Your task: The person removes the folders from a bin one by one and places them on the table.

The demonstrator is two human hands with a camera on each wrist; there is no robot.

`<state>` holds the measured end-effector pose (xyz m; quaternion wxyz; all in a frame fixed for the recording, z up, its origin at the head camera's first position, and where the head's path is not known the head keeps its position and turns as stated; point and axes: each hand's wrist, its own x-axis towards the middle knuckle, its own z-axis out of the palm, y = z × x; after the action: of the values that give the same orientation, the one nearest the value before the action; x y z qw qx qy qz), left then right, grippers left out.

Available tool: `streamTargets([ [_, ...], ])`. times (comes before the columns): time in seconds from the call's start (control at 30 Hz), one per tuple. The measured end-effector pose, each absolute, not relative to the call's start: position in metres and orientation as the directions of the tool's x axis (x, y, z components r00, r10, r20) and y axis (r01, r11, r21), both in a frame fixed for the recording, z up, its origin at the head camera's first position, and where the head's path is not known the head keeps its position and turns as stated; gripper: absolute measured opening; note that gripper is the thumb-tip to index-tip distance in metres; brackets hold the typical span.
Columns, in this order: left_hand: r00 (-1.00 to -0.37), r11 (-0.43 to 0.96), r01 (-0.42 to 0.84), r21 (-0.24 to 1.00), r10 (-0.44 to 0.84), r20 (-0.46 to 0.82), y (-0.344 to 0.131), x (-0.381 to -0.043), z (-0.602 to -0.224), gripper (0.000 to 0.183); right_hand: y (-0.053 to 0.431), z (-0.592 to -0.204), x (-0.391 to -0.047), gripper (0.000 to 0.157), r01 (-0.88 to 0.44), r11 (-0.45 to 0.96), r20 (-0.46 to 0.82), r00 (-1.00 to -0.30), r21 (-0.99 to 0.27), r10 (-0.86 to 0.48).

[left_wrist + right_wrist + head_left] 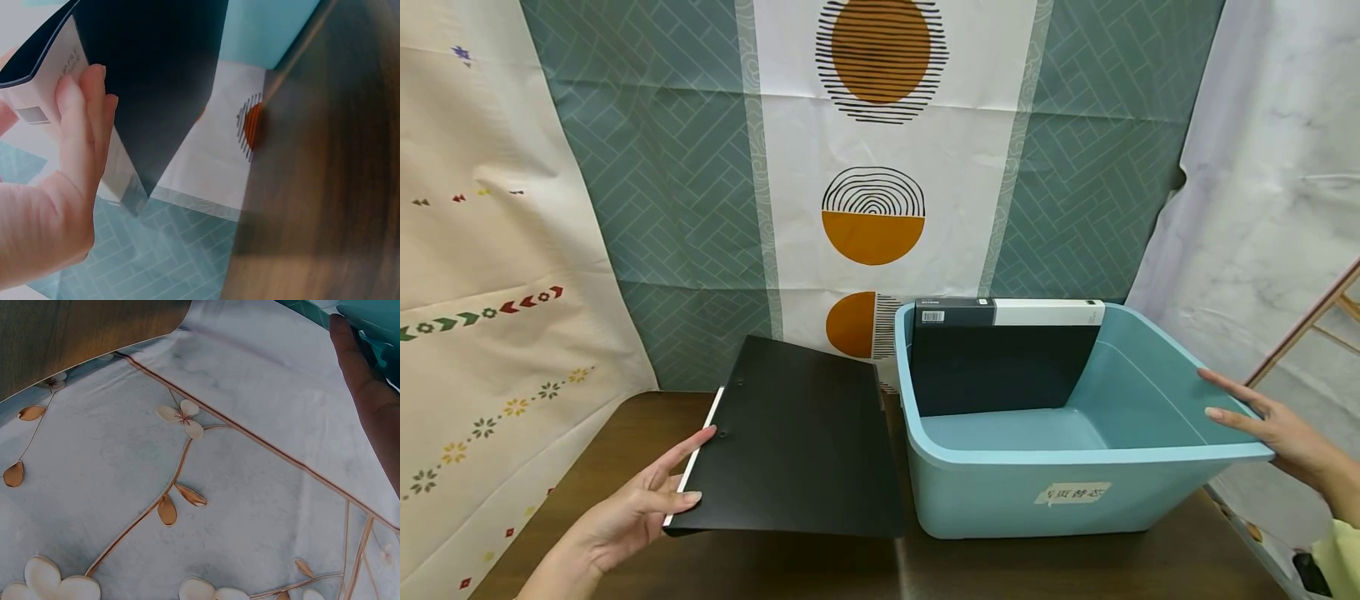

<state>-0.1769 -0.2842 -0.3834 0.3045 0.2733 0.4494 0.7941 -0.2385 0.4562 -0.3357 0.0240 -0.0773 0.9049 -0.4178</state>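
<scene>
My left hand [632, 508] grips a black file folder [797, 450] along its white spine edge, left of a blue plastic bin [985, 496]. In the head view, the index finger and thumb lie over that edge. The left wrist view shows several fingers against the printed white spine [117, 165], with the dark cover [156, 81] spreading away from it. My right hand [1285, 437] holds the bin's right rim, its thumb on the inner side. Another black file folder [1000, 367], with a grey and white spine, stands inside the bin against the back wall.
Folder and bin are over a dark wooden table [820, 575]. A paper label [1072, 493] with handwriting is stuck on the bin's front. Patterned cloths hang behind and at both sides, including a white and green one [692, 167].
</scene>
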Motion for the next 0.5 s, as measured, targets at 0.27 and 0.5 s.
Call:
streamTargets([
  [0.27,-0.672,-0.405,-0.257,0.877,0.728,0.14,-0.279,-0.18,-0.396,0.077,0.455,-0.336,-0.236,0.064,-0.117,0.635,0.02,-0.987,-0.763,-0.158],
  [0.5,-0.678,-0.391,-0.27,0.88,0.726,0.114,-0.276,-0.182,-0.406,0.077,0.455,-0.337,-0.235,0.064,-0.121,0.633,0.028,-0.987,-0.765,-0.155],
])
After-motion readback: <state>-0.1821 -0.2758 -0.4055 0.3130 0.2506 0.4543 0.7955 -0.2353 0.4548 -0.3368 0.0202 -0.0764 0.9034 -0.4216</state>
